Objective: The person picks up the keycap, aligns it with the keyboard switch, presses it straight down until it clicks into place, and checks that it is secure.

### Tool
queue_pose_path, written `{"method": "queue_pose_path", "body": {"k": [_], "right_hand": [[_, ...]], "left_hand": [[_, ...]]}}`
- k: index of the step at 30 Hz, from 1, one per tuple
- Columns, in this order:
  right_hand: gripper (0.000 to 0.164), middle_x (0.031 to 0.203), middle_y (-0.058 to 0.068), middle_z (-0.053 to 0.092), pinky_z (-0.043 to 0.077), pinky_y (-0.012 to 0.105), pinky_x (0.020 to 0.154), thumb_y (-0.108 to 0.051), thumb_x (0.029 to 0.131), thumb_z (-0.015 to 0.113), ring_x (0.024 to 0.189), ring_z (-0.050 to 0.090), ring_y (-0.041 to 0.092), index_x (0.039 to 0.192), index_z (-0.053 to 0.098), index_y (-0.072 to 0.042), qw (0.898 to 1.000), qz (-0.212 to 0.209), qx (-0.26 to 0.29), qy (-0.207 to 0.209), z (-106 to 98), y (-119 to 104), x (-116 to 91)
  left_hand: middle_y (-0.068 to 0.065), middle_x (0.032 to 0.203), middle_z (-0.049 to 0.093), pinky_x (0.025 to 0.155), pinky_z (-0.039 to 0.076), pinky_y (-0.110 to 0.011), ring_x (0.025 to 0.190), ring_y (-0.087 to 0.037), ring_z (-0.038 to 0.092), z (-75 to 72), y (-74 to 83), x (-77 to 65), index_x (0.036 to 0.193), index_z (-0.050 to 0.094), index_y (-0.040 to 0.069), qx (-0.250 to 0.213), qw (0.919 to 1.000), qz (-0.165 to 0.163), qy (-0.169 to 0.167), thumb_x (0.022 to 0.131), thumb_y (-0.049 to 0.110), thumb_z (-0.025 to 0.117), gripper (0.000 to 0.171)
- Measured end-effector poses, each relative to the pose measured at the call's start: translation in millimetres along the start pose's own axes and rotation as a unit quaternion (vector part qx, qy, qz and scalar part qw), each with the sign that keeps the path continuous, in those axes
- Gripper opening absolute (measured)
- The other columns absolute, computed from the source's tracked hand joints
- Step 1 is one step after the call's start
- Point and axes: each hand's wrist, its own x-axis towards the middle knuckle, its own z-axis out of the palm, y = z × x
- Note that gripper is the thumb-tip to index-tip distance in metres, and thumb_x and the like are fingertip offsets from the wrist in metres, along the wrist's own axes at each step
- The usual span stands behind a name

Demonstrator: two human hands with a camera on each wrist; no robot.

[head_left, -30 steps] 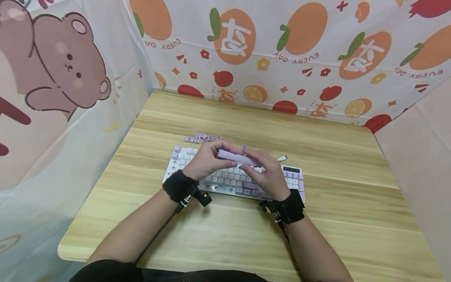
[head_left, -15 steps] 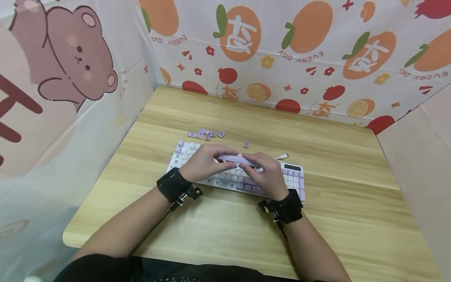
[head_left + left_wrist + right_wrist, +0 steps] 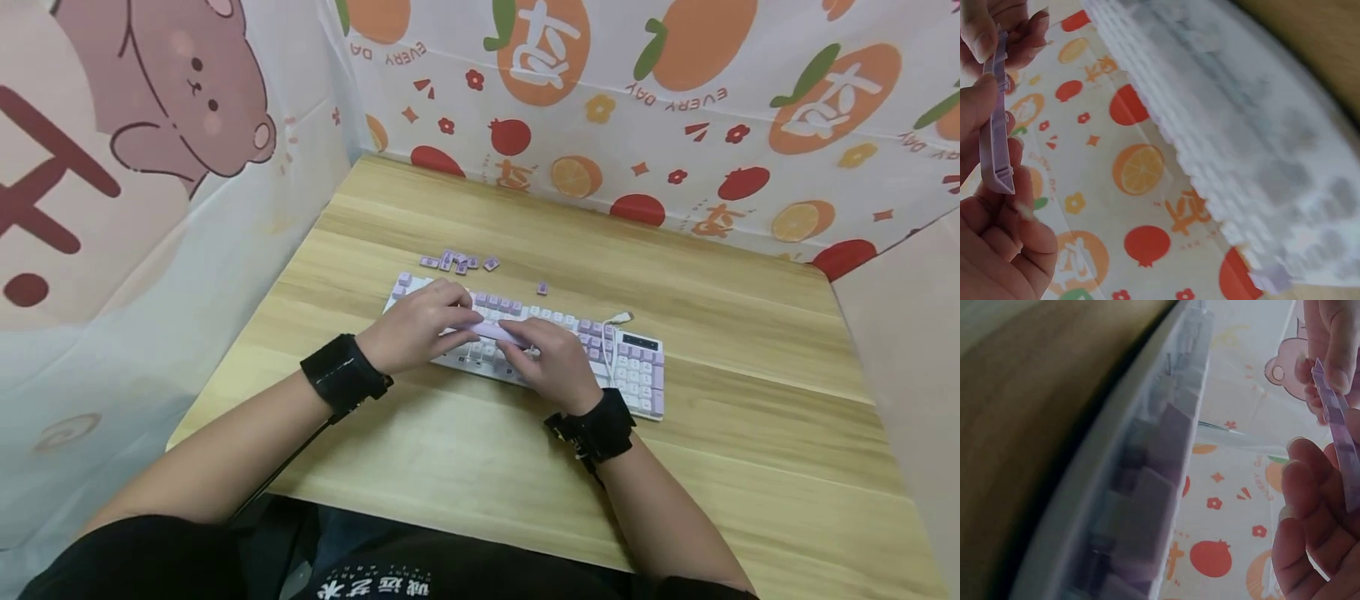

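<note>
A long light-purple space bar keycap [image 3: 495, 332] is held above the keyboard [image 3: 641, 385]. My left hand [image 3: 411, 330] pinches its left end between thumb and fingers. My right hand [image 3: 557, 362] pinches the other end. In the left wrist view, the hollow underside of the space bar [image 3: 999, 140] shows, with small stems inside. The right wrist view has the space bar [image 3: 1338, 425] tilted between both hands. The keyboard has white and purple keys; part of it is hidden under my hands.
Several loose purple keycaps [image 3: 446, 260] lie on the wooden table [image 3: 720, 300] behind the keyboard's left part, and a single keycap [image 3: 542, 288] sits farther right. A white cable [image 3: 618, 319] lies over the keyboard's right part. Printed cloth walls [image 3: 585, 108] enclose the table.
My left hand has shifted toward the space bar's left end, uncovering more of its length. Both hands still hold it. The head view has shifted, so the keyboard appears higher.
</note>
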Motion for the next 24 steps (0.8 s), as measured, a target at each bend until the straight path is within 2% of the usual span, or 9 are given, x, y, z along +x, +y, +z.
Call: {"method": "queue_pose_path", "body": {"k": [7, 11, 15, 24], "right_hand": [[0.024, 0.098, 0.004, 0.07, 0.053, 0.029, 0.077, -0.021, 0.09, 0.072, 0.088, 0.063, 0.015, 0.109, 0.074, -0.006, 0.998, 0.01, -0.043, -0.044, 7, -2, 3], [0.023, 0.093, 0.004, 0.061, 0.048, 0.03, 0.071, -0.02, 0.089, 0.072, 0.082, 0.055, 0.017, 0.106, 0.075, -0.005, 0.994, 0.012, -0.08, -0.076, 14, -6, 4], [0.022, 0.09, 0.003, 0.06, 0.046, 0.031, 0.069, -0.02, 0.09, 0.07, 0.079, 0.053, 0.018, 0.106, 0.075, -0.007, 0.988, 0.013, -0.106, -0.108, 20, -8, 4], [0.014, 0.089, 0.002, 0.064, 0.05, 0.028, 0.07, -0.013, 0.087, 0.072, 0.079, 0.058, 0.015, 0.1, 0.074, -0.007, 0.981, 0.04, -0.094, -0.166, 28, -15, 5]], "left_hand": [[-0.006, 0.098, 0.063, 0.074, 0.05, -0.029, 0.087, -0.019, 0.056, -1.3, -8.2, -13.1, 0.107, 0.075, 0.005, 0.02, 0.9983, -0.02, -0.051, 0.088, 0.015, 0.074, 0.022], [-0.006, 0.099, 0.065, 0.077, 0.051, -0.029, 0.088, -0.019, 0.058, 3.0, -12.1, -23.4, 0.11, 0.074, 0.004, 0.031, 0.996, -0.026, -0.079, 0.088, 0.009, 0.073, 0.023], [-0.006, 0.098, 0.066, 0.08, 0.052, -0.03, 0.089, -0.019, 0.062, 7.2, -15.6, -32.0, 0.109, 0.073, 0.003, 0.029, 0.9943, -0.031, -0.097, 0.087, 0.006, 0.072, 0.023], [-0.005, 0.097, 0.07, 0.084, 0.053, -0.033, 0.092, -0.019, 0.065, 11.1, -19.4, -46.0, 0.103, 0.075, 0.007, 0.024, 0.9906, -0.072, -0.114, 0.085, 0.001, 0.071, 0.019]]}}
